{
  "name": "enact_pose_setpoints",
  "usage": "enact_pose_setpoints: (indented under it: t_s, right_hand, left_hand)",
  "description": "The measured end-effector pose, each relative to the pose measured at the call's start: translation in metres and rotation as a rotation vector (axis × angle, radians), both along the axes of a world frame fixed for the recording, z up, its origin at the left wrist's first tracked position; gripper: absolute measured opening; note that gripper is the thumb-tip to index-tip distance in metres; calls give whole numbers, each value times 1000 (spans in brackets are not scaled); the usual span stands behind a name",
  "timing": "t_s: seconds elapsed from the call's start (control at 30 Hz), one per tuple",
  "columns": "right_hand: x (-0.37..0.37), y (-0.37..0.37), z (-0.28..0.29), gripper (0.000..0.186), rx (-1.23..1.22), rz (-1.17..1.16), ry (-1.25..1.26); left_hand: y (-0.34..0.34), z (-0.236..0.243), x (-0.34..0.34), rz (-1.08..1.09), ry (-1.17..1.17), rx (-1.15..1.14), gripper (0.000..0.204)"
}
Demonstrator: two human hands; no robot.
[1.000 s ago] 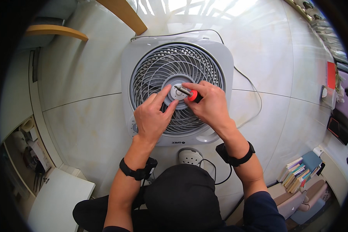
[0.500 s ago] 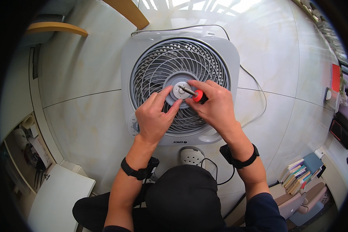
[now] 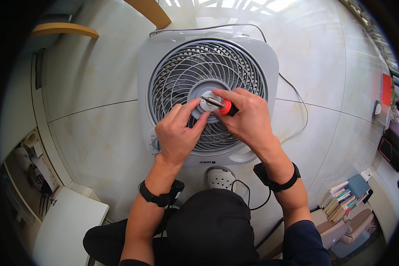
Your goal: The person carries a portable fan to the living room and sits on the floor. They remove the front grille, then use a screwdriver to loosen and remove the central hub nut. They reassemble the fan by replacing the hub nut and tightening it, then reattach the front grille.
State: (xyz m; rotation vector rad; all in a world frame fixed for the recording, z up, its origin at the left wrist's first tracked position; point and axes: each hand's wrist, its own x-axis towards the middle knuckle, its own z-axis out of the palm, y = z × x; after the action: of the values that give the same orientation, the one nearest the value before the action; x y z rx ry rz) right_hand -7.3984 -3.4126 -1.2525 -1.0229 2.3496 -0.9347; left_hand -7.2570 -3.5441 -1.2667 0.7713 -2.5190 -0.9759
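A grey box fan (image 3: 158, 52) lies face up with a round spiral grille (image 3: 177, 71) and a grey centre ring (image 3: 196, 93). On the ring sits a small white disc (image 3: 210, 106). My left hand (image 3: 177, 135) has its thumb and index finger at the disc's left and lower edge, gripping it. My right hand (image 3: 249, 117) holds a red-and-black screwdriver (image 3: 227, 107) lying across the disc, tip toward the left, while its fingertips also touch the disc's rim. The screwdriver's tip is too small to place exactly against the disc.
A cord (image 3: 299, 97) runs around the fan on the tiles. Wooden chair legs (image 3: 146, 11) are at top left, an open cabinet door (image 3: 71, 228) at lower left, stacked books (image 3: 341, 199) at lower right, a red box (image 3: 385, 88) at right, and a white clog (image 3: 221, 179) below the fan.
The fan, white disc and both hands sit slightly higher and further right in the picture than a second earlier. The grips look much the same.
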Motion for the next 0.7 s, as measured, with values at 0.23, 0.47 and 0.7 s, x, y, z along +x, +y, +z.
enact_pose_setpoints:
  t_s: [0.23,0.47,0.7]
  right_hand:
    - [-1,1,4,46,-15,0,-23]
    - [-1,18,41,33,-63,-175,-290]
    - [22,32,72,24,-116,-205,-457]
  left_hand:
    - [3,5,2,14,-7,26,33]
    - [-3,34,11,304,384,1693,34]
    - [-1,32,11,219,558,2078,40]
